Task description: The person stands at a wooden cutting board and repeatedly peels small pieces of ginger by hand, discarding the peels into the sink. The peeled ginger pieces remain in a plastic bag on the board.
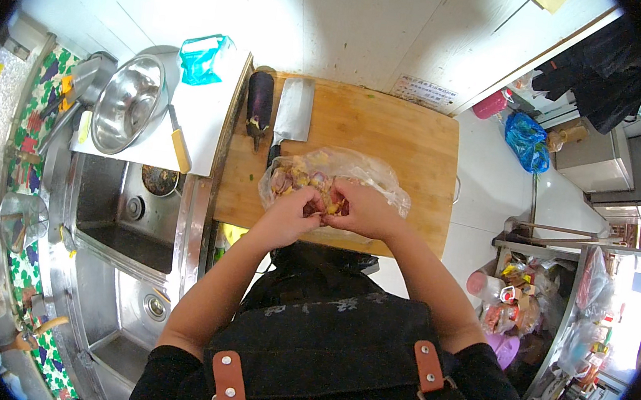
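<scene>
A clear plastic bag (pixel 373 176) lies on the wooden cutting board (pixel 390 122), holding chopped raw meat pieces (pixel 298 176) with yellowish and reddish parts. My left hand (pixel 288 216) and my right hand (pixel 366 210) meet at the bag's near side. Both have bent fingers pinching its plastic, close to the meat; the exact fingertips are partly hidden. Beyond the left hand, a cleaver (pixel 294 109) lies flat, its dark handle partly under the bag. An eggplant (pixel 260 105) rests to the left of the cleaver.
Left of the board, a white counter (pixel 207 131) bears a steel bowl (pixel 127 104), a wooden-handled knife (pixel 179 140) and a teal packet (pixel 204 59). Nearer is a double steel sink (pixel 126 258). A shelf with packages (pixel 520 292) stands at right, a blue bag (pixel 527 141) beyond it.
</scene>
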Demonstrator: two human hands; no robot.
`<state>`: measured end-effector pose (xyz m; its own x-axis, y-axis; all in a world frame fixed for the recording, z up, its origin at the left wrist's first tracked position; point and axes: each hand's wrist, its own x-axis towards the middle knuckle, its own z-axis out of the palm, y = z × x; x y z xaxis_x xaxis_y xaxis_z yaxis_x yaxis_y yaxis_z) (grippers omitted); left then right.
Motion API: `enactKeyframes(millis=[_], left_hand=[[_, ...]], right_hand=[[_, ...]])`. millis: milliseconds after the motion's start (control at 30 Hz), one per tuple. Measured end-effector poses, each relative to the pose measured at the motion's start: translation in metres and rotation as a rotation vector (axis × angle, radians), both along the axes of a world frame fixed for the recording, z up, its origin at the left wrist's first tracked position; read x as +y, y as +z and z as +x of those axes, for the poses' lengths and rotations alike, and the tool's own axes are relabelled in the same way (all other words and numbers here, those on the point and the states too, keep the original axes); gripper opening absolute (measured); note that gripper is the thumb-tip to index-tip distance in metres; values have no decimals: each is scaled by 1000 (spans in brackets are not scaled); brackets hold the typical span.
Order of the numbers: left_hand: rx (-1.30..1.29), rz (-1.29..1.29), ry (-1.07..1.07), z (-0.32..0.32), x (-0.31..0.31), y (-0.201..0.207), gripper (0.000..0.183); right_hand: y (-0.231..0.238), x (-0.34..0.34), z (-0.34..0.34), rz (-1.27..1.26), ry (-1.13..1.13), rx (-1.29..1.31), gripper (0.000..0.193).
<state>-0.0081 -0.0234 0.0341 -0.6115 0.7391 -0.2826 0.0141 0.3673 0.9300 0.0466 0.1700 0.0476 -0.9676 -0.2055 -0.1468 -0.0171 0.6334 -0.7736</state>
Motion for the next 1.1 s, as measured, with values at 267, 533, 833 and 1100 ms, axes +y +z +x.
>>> enactKeyframes(millis=[267,533,833,1100], left_hand=[[217,-105,33,0,4,3,20],[94,-123,88,1,3,3,21],[-244,36,231,-7,-14,-19,15],[-647,213,568,-4,-12,-30,22]], right_hand=[[-14,-10,-3,122,98,-27,23],[-19,-10,-2,88,24,-13,22],[-18,12,-1,27,-192,19,20],[-26,9,2,152,-217,-89,24]])
